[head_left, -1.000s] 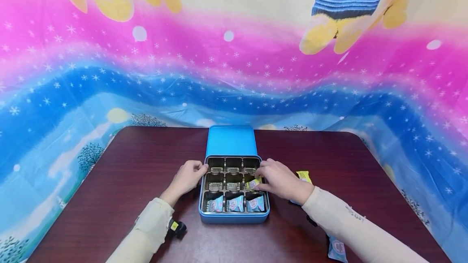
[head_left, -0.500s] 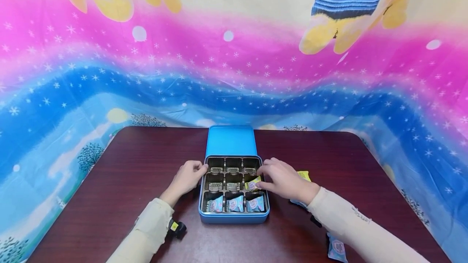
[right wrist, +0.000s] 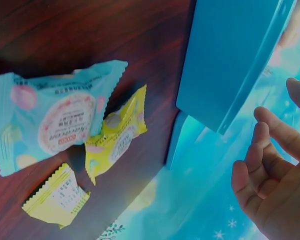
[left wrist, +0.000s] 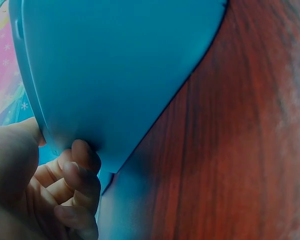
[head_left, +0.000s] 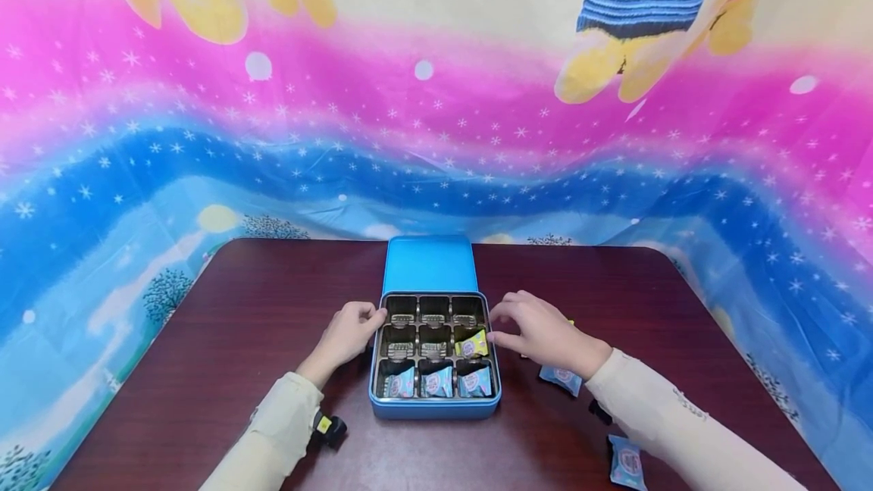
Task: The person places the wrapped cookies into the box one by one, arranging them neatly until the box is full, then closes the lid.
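A blue tin (head_left: pixel 436 408) with a compartment tray stands on the table. Blue packets, one of them (head_left: pixel 474 383), fill the front row; a yellow packet (head_left: pixel 471 344) lies in the middle row's right compartment. My left hand (head_left: pixel 349 333) rests at the tin's left side, thumb on the rim; in the left wrist view the fingertips of the left hand (left wrist: pixel 60 192) touch the tin wall (left wrist: pixel 115 75). Beside the right rim, my right hand (head_left: pixel 542 330) has relaxed, parted fingers around nothing. The right wrist view shows the right hand (right wrist: pixel 277 165) off the tin (right wrist: pixel 225 60).
The blue lid (head_left: pixel 431 265) lies behind the tin. Right of it, a blue packet (right wrist: pixel 60 116) and two yellow packets (right wrist: pixel 121 137) lie on the table (head_left: pixel 273 279), partly behind my right hand in the head view. Another blue packet (head_left: pixel 627 463) lies nearer the front edge.
My right hand has let go of the yellow packet, which stays in the middle row's right compartment, and has drawn back right past the rim. My left hand has stayed at the tin.
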{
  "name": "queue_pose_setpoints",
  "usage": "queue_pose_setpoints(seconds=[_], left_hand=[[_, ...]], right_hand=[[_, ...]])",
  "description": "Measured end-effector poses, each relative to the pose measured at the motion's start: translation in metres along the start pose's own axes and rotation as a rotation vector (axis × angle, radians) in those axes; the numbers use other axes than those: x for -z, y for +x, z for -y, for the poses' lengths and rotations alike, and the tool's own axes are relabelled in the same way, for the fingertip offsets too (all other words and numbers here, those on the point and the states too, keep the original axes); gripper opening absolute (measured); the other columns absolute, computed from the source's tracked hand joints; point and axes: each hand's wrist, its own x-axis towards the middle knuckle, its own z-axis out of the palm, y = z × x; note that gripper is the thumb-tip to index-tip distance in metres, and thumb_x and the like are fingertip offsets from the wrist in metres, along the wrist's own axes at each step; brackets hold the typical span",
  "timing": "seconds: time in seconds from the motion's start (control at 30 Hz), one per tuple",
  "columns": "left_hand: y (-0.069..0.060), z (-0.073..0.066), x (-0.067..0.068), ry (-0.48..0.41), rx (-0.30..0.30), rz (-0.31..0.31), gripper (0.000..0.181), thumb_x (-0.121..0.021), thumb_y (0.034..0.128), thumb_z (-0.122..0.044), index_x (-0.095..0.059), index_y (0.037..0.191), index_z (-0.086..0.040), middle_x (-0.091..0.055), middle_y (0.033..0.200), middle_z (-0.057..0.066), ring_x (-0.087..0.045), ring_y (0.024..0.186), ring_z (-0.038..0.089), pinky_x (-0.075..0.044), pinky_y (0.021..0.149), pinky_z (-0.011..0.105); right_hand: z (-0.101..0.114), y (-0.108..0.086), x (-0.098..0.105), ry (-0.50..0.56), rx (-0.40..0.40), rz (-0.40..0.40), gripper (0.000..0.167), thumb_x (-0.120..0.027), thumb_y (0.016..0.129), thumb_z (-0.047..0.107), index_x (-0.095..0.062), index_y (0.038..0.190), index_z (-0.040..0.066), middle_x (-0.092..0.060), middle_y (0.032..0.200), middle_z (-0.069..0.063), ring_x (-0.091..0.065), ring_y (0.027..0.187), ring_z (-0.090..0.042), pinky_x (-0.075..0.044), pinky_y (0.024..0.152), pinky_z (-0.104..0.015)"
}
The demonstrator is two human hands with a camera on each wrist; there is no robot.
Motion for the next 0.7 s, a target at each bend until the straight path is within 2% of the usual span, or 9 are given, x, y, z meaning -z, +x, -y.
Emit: queue_pose_setpoints(seconds=[0.37,0.7], left_hand=[[0.001,0.002,-0.001,0.000,-0.008,-0.001,0.040,-0.059,0.0994,-0.037,-0.050,0.066,-0.016,-0.049,0.047,-0.005,-0.051,0.045,0.014,-0.039,0.049,0.028],[0.000,0.002,-0.001,-0.018,-0.015,0.002,0.040,-0.058,0.1003,-0.036,-0.050,0.067,-0.015,-0.048,0.049,-0.004,-0.049,0.045,0.014,-0.038,0.048,0.029]], right_hand=[[-0.013,-0.005,0.005,0.034,-0.036,-0.016,0.027,-0.071,0.094,0.033,-0.072,0.114,0.015,-0.068,0.105,-0.001,-0.061,0.097,-0.019,-0.053,0.080,-0.036],[-0.026,-0.011,0.010,0.059,-0.056,-0.025,0.024,-0.071,0.095,0.032,-0.071,0.113,0.017,-0.067,0.106,0.002,-0.062,0.098,-0.018,-0.053,0.082,-0.039]])
